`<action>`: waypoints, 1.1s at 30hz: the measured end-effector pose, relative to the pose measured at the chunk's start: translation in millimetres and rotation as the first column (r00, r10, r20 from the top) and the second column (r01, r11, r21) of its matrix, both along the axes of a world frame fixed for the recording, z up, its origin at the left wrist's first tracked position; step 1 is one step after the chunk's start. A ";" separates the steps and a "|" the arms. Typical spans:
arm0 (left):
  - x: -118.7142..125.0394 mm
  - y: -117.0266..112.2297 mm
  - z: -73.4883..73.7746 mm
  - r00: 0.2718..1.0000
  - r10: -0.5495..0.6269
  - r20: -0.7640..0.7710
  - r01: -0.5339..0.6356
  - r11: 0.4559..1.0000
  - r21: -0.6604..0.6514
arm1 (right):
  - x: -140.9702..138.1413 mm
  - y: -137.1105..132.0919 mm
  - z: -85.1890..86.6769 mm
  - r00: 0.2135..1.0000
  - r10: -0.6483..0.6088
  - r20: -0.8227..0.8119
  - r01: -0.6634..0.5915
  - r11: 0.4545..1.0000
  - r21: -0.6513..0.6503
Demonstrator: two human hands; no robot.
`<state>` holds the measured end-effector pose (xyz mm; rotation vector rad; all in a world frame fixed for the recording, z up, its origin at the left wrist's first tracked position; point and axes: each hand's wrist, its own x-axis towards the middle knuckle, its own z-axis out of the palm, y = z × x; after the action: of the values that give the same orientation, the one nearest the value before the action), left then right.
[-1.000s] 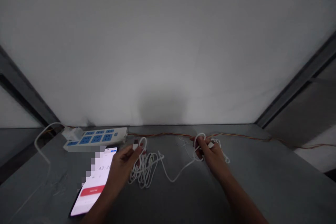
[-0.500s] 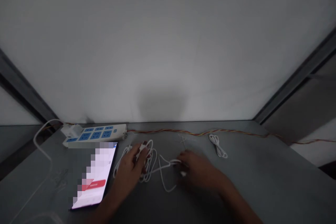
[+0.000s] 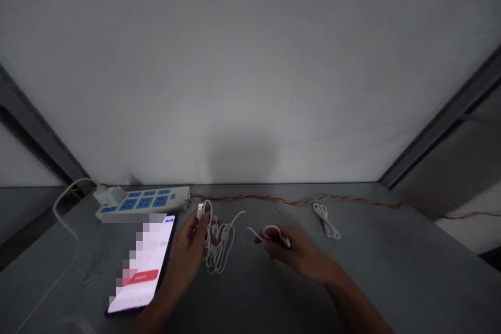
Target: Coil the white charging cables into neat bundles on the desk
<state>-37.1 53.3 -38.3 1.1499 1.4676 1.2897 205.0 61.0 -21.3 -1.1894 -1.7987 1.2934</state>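
My left hand (image 3: 190, 240) is closed around a white USB cable (image 3: 224, 250). The metal USB plug (image 3: 200, 209) sticks up above its thumb, and loose loops hang to the right of the fingers. My right hand (image 3: 297, 253) pinches a curled stretch of white cable, with a white connector (image 3: 286, 241) showing at its fingers. Between the hands the cable is thin and blurred, so I cannot tell whether both parts join there. A coiled white cable (image 3: 326, 221) lies on the table beyond my right hand.
A phone (image 3: 144, 282) with a lit screen lies left of my left hand. Behind it a power strip (image 3: 182, 197) holds a white charger (image 3: 108, 195). Twisted red and yellow wires (image 3: 282, 198) run along the wall. Thin ties (image 3: 277, 211) lie on the grey table (image 3: 391, 271).
My left hand has turned and raised the USB plug, and the loops have bunched on its right. My right hand has drawn its cable part into a small curl.
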 end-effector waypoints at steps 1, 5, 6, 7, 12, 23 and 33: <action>0.4 0.1 0.4 1.000 -0.018 0.010 0.018 1.000 0.002 | -2.2 1.7 -1.9 0.999 -0.040 -0.031 0.039 0.999 -0.034; 3.4 -0.5 -1.9 0.993 -0.113 0.029 0.114 0.993 -0.010 | -12.4 7.6 -8.9 0.955 -0.257 -0.147 0.252 0.966 -0.051; 4.4 -1.0 -3.3 0.989 -0.146 0.040 0.146 0.989 -0.014 | -14.6 8.3 -9.3 0.941 -0.282 -0.187 0.278 0.959 -0.048; 5.4 -1.6 -4.7 0.982 -0.181 0.050 0.183 0.983 -0.019 | -16.5 8.6 -9.3 0.932 -0.286 -0.221 0.281 0.958 -0.054; 8.7 -4.6 -5.8 0.976 -0.212 0.056 0.215 0.976 -0.036 | -20.0 6.9 -8.3 0.896 -0.308 -0.321 0.312 0.949 -0.041; 7.0 -2.5 -3.2 0.981 -0.183 0.070 0.184 0.983 -0.008 | -16.9 10.6 -23.8 0.832 -0.393 -0.391 0.300 0.912 -0.279; -4.7 6.7 -1.9 0.977 0.175 0.124 -0.190 0.975 0.117 | 4.1 21.9 -11.7 0.876 -0.437 -0.204 0.366 0.878 -0.309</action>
<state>-41.8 60.0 -40.2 1.0230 1.4500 1.5706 209.1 82.8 -32.9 -1.3683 -1.1293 1.3847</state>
